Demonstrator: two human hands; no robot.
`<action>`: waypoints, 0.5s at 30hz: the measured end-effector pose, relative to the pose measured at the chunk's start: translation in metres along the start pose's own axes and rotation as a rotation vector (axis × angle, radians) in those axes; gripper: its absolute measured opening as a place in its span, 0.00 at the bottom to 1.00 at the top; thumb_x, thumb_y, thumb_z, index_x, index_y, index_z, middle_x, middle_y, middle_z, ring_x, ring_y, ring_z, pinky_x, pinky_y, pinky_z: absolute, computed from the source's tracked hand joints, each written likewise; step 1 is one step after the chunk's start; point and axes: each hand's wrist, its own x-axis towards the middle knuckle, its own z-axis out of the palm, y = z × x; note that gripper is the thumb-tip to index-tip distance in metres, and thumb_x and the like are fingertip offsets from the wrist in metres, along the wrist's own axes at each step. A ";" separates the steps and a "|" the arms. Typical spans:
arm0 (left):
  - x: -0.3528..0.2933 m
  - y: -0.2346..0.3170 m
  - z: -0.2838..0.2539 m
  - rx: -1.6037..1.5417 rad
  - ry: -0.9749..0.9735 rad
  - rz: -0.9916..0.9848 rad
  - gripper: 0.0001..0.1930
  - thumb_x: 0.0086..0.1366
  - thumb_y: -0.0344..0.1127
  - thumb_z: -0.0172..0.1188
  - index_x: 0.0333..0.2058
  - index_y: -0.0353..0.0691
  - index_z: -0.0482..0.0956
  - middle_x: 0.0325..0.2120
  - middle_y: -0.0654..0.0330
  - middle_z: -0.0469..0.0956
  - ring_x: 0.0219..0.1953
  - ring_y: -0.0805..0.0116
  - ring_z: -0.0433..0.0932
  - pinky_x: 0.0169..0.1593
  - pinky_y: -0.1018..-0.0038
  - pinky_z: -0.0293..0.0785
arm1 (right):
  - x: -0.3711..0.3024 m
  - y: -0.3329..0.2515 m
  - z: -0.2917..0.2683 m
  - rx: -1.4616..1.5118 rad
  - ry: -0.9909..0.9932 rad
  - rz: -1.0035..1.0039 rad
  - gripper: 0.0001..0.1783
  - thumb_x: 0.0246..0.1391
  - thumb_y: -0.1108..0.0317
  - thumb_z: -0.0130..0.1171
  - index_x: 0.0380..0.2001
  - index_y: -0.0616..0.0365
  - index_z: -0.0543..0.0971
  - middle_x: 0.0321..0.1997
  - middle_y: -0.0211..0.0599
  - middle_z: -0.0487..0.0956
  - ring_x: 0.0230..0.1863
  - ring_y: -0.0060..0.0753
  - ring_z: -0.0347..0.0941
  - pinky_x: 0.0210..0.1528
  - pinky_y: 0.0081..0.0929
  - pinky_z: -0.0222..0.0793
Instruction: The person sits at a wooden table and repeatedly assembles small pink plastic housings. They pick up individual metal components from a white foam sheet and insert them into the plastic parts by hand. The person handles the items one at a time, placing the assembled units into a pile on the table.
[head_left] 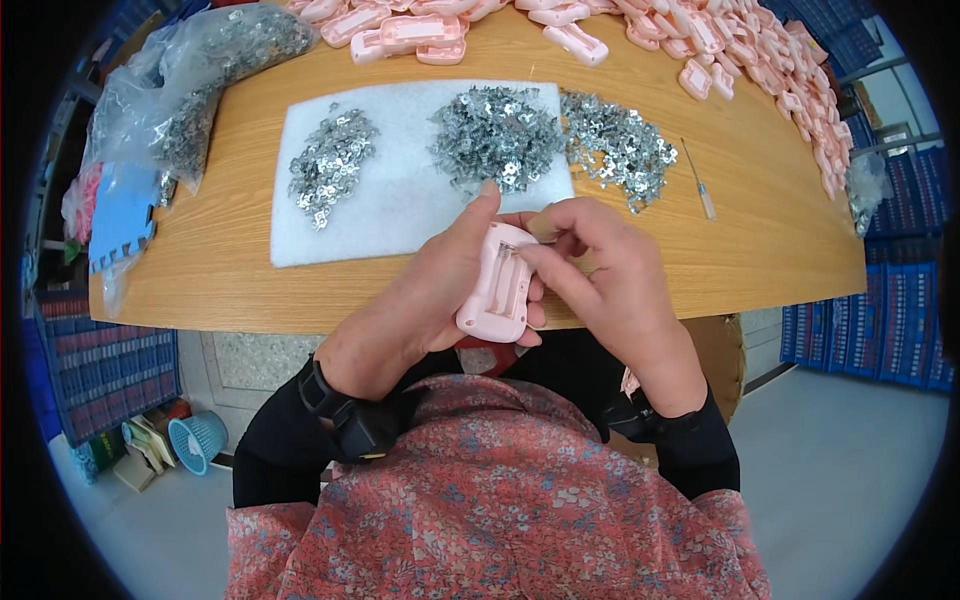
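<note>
My left hand [425, 295] holds a pink plastic case [497, 285] with its open compartment facing up, just over the near edge of the wooden table [230, 260]. My right hand [600, 265] sits over the case, its fingertips pressed into the compartment on a small metal piece. Beyond the hands lies a white foam pad [400, 205] carrying two heaps of small silver metal clips [497, 135]. A third heap of clips [620, 150] spreads off the pad's right side onto the wood.
Many pink plastic cases [760, 50] are piled along the table's far and right edges. A thin screwdriver [700, 185] lies right of the clips. Clear bags of metal parts [200, 80] sit at the left. Blue crates [890, 320] stand right; a teal basket [197, 440] on the floor.
</note>
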 end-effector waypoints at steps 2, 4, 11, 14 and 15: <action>-0.001 0.001 0.002 0.008 -0.009 -0.007 0.34 0.72 0.68 0.32 0.51 0.40 0.68 0.26 0.55 0.78 0.25 0.62 0.82 0.26 0.61 0.84 | -0.002 0.001 0.000 0.125 -0.035 0.113 0.12 0.55 0.69 0.65 0.42 0.59 0.79 0.29 0.39 0.77 0.26 0.33 0.76 0.31 0.29 0.71; 0.000 -0.001 0.003 0.052 -0.008 -0.004 0.35 0.72 0.68 0.32 0.50 0.40 0.68 0.25 0.55 0.77 0.24 0.61 0.82 0.26 0.62 0.83 | -0.006 0.001 0.005 0.273 -0.099 0.217 0.13 0.57 0.68 0.65 0.44 0.60 0.79 0.29 0.37 0.78 0.24 0.25 0.76 0.30 0.25 0.71; -0.004 -0.001 0.008 0.096 -0.052 0.003 0.37 0.72 0.68 0.30 0.45 0.36 0.71 0.24 0.54 0.77 0.22 0.59 0.82 0.26 0.63 0.84 | -0.007 0.005 0.001 0.741 -0.229 0.403 0.15 0.64 0.66 0.59 0.49 0.66 0.75 0.30 0.30 0.80 0.25 0.15 0.75 0.31 0.17 0.71; -0.004 -0.002 0.010 0.094 -0.044 -0.014 0.37 0.73 0.67 0.30 0.45 0.36 0.72 0.25 0.53 0.78 0.24 0.59 0.83 0.27 0.62 0.84 | -0.009 0.008 -0.002 0.746 -0.246 0.419 0.15 0.65 0.66 0.58 0.48 0.67 0.75 0.32 0.30 0.80 0.26 0.13 0.74 0.32 0.16 0.70; -0.005 -0.003 0.011 0.109 -0.037 -0.008 0.36 0.74 0.65 0.29 0.48 0.35 0.71 0.26 0.53 0.79 0.26 0.59 0.83 0.29 0.63 0.84 | -0.010 0.012 -0.002 0.746 -0.253 0.422 0.14 0.64 0.66 0.58 0.47 0.66 0.75 0.32 0.30 0.80 0.26 0.13 0.74 0.32 0.15 0.70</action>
